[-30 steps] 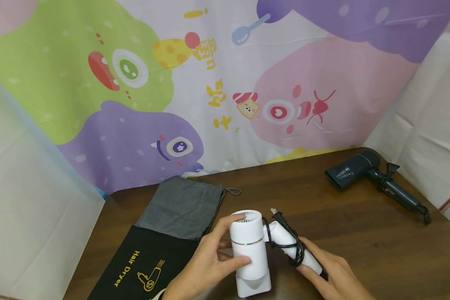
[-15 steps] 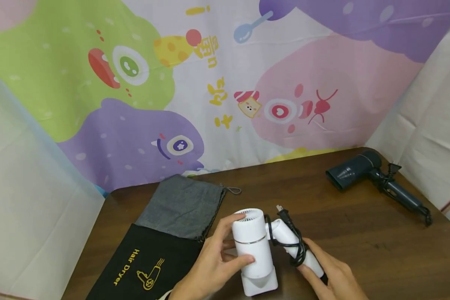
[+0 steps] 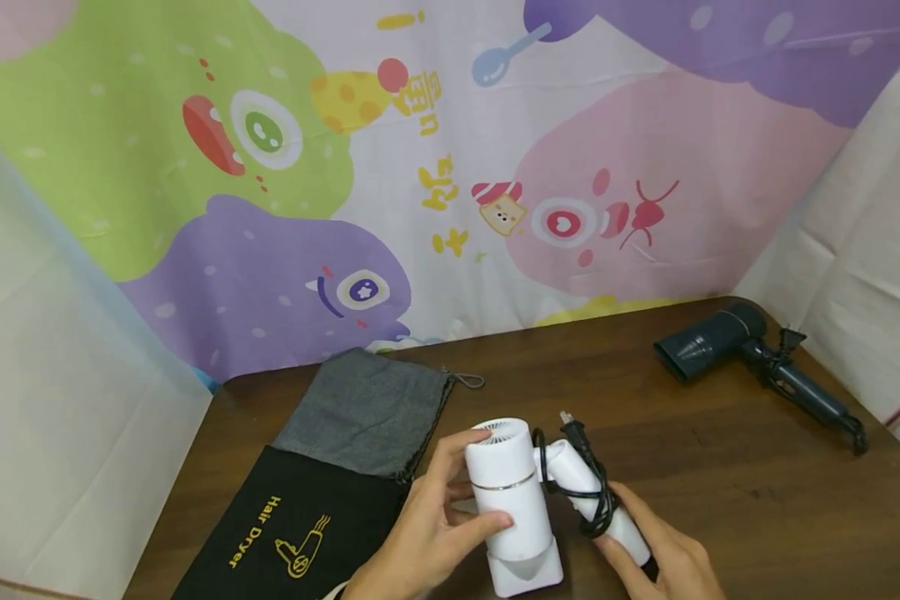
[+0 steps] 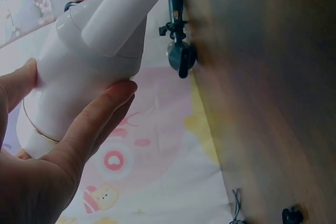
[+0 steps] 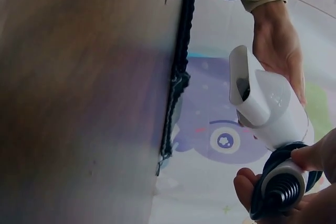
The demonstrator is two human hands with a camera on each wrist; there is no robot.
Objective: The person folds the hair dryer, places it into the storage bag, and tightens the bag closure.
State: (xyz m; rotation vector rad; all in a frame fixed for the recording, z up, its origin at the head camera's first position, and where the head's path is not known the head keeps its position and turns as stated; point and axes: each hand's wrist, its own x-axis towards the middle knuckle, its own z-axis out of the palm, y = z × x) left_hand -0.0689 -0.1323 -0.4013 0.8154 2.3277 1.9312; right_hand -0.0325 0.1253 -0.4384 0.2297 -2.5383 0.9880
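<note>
From where I watch, smooth white plastic sits between both hands: a round barrel with a thin metallic ring and a flattened nozzle [image 3: 527,575] flaring below the left grip, all on the white hair dryer [image 3: 516,500]. Glossy black cord [image 3: 609,504] loops round its slim handle, just above the right grip, the plug [image 3: 572,429] sticking up with its metal prongs. Left of the left grip I see soft matte cloth, a black pouch [image 3: 258,467] printed "Hair Dryer" in gold beside a line drawing, and beyond it a grey pouch [image 3: 367,412] with a cord loop

Beneath both grips spreads a brown wood-grained table [image 3: 757,508]; past them hangs a creased cloth [image 3: 457,304] with bright cartoon monsters, and pale fabric [image 3: 862,250] closes in the sides. Far off to the right of the right grip lies a dark hair dryer [image 3: 720,337]

I find the white one in mid-grip, held apart from the table, grille end up, its handle angled down to the right. The left hand [image 3: 423,533] curls round the barrel, thumb on its front, one fingertip at the grille's rim; the right hand [image 3: 671,550] pinches the lower handle between thumb and fingers
</note>
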